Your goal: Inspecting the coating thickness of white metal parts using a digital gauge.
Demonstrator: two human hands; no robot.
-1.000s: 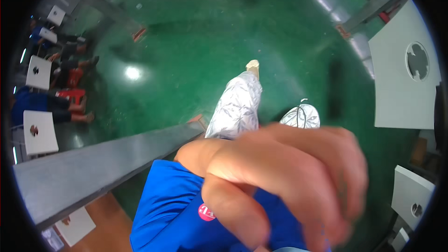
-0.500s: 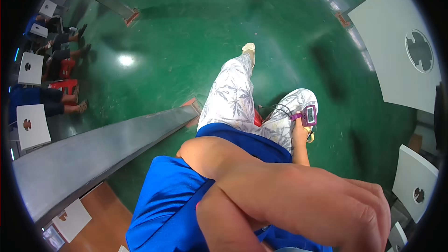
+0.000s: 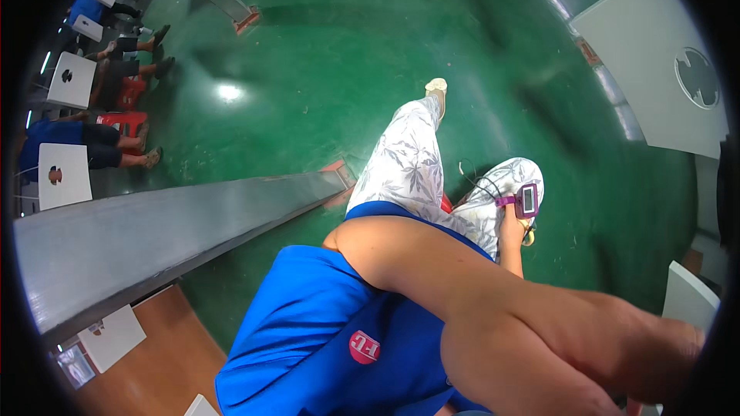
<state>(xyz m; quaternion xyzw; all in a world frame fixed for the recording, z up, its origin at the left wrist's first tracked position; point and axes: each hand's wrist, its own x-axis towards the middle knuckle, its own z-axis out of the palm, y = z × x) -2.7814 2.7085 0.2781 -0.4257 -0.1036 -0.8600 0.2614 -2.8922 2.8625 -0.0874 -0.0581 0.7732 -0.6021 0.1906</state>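
Observation:
My left arm is bent across the blue shirt (image 3: 308,308). My left hand (image 3: 570,331) looms large and close at the lower right; its fingertips are blurred and run out of sight, so what they touch is hidden. My right hand (image 3: 512,229) rests by my right knee, its fingers closed at a purple device (image 3: 527,200) with a small grey display. The fingertips are mostly hidden there. A purple strap (image 3: 505,201) joins the device, and a thin dark cord (image 3: 482,181) lies over the patterned trousers (image 3: 401,158).
A grey metal post (image 3: 185,219) slants in from the left. Beyond it, people in blue tops sit on red stools (image 3: 123,119) near white panels with cut-outs (image 3: 63,177). A large white panel (image 3: 644,62) stands at right. The floor (image 3: 324,54) is green; a brown surface (image 3: 169,354) lies lower left.
My left hand has moved right, uncovering a round pink badge on the shirt. The whole view has shifted slightly. My right hand stays by the knee with the purple device.

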